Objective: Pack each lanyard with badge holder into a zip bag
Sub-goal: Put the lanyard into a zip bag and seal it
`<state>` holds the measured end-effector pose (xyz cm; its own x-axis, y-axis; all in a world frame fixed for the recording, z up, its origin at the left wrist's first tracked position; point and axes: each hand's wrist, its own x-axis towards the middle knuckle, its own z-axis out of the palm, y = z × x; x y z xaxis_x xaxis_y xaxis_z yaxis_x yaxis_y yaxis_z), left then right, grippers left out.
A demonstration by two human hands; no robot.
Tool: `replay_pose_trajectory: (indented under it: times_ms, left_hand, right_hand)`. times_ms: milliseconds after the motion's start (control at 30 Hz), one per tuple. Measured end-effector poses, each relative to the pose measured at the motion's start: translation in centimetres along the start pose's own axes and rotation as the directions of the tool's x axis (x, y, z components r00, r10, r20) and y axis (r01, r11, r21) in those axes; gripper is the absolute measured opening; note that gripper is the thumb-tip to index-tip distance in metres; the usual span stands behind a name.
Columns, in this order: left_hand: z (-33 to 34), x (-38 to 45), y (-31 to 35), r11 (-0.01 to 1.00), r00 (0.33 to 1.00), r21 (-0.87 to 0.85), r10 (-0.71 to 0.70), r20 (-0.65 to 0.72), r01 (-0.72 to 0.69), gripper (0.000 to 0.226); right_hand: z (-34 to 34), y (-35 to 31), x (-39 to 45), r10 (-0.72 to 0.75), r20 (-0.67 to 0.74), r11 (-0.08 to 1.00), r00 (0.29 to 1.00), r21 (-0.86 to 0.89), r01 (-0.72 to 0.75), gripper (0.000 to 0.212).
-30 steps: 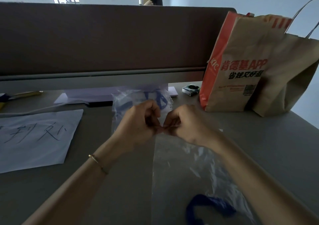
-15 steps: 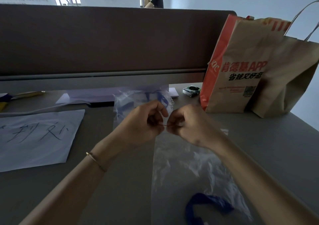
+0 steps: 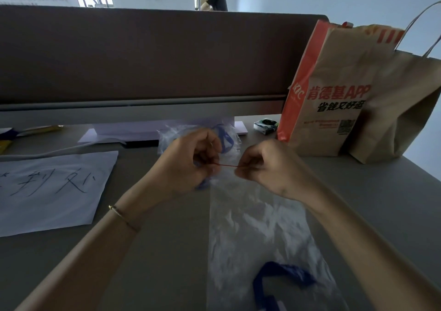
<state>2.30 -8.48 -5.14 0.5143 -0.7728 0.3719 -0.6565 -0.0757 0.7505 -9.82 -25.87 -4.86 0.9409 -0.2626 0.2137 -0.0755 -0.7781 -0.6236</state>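
Observation:
A clear zip bag (image 3: 257, 227) lies on the grey desk and runs from my hands toward me. A blue lanyard (image 3: 281, 279) shows through its near end. My left hand (image 3: 186, 162) and my right hand (image 3: 265, 167) pinch the bag's far edge, where a thin red zip strip (image 3: 226, 165) stretches between them. Behind my hands lie more clear bags (image 3: 198, 134) with blue lanyards inside. The badge holder in the near bag is not visible.
A white paper sheet (image 3: 52, 189) with handwriting lies at the left. Two brown paper bags (image 3: 338, 96) stand at the right rear, a small box (image 3: 265, 125) beside them. A brown partition (image 3: 143, 55) closes off the back of the desk.
My hands were pressed together at the bag's edge; now they have drawn apart sideways, and the red zip strip shows stretched between them.

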Motion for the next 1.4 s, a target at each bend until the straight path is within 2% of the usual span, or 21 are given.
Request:
replay_pose_trajectory:
  times_ms: [167, 567, 667, 833, 1400]
  left_hand:
    - [-0.4, 0.0, 0.3, 1.000, 1.000, 0.000, 0.000, -0.008, 0.000, 0.031]
    - [-1.9, -0.1, 0.5, 0.999, 0.997, -0.010, -0.050, -0.054, 0.049, 0.039]
    - [-1.8, -0.1, 0.5, 0.999, 0.998, -0.011, -0.051, -0.045, 0.050, 0.036]
    - [-2.5, -0.1, 0.1, 0.999, 0.996, -0.017, -0.046, -0.074, 0.045, 0.036]
    - [-4.4, -0.1, -0.9, 0.996, 0.989, -0.008, -0.092, -0.116, 0.092, 0.038]
  right_hand:
    - [0.0, -0.2, 0.0, -0.027, -0.039, 0.999, 0.999, -0.023, 0.027, 0.009]
    - [-1.3, 0.2, 0.0, -0.011, -0.079, 1.000, 0.997, 0.003, 0.011, 0.006]
    - [-1.3, 0.2, 0.0, -0.023, -0.088, 0.999, 0.996, -0.039, 0.019, 0.005]
    - [-2.0, 0.9, 0.1, -0.002, -0.090, 1.000, 0.996, -0.019, 0.001, 0.016]
    - [-3.6, 2.0, 0.1, 0.024, -0.148, 0.991, 0.989, -0.128, -0.043, 0.007]
